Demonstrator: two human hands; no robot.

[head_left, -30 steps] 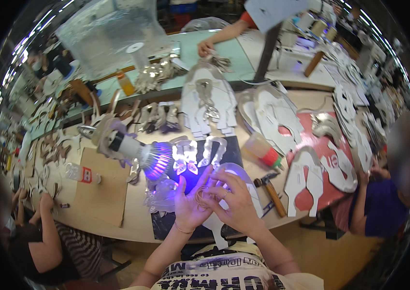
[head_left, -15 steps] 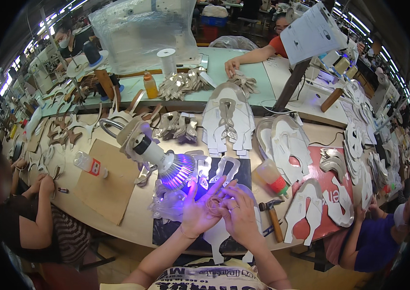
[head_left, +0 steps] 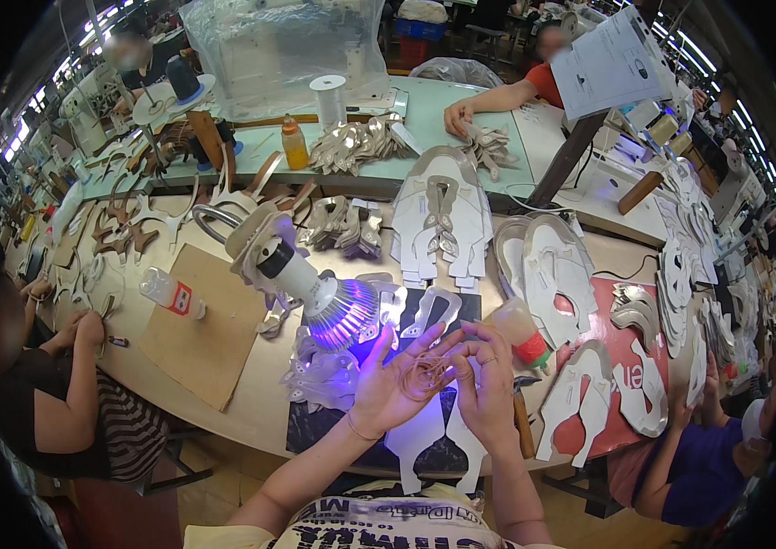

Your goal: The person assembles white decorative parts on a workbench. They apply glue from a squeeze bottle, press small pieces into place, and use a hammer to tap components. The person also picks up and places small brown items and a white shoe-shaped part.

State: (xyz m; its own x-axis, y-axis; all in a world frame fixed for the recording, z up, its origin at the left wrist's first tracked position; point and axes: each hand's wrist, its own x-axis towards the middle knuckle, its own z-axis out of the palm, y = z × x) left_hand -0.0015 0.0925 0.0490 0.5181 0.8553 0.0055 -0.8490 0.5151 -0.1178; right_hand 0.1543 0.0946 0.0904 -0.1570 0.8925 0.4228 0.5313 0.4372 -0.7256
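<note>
My left hand (head_left: 377, 400) is palm up with its fingers spread. Across its palm and fingers rests a loose coil of thin tan cord or bands (head_left: 424, 378); which of the two, I cannot tell. My right hand (head_left: 490, 393) pinches the coil's right side between thumb and fingertips. Just left of my fingers shines a violet-lit lamp (head_left: 340, 313). Under my hands are white shoe upper pieces (head_left: 413, 448) on a dark marbled slab (head_left: 315, 441). Small pale cut pieces (head_left: 322, 377) are piled beside my left hand.
A glue bottle (head_left: 520, 334) and a hammer handle (head_left: 523, 425) are at my right, by white upper pieces (head_left: 578, 389) on a red board (head_left: 630, 373). Brown cardboard (head_left: 209, 339) and a clear bottle (head_left: 168, 293) lie left. Co-workers sit on both sides and across.
The coil has spread wider over my left palm. My right hand has shifted a little to the right, drawing away from the left palm while pinching the coil.
</note>
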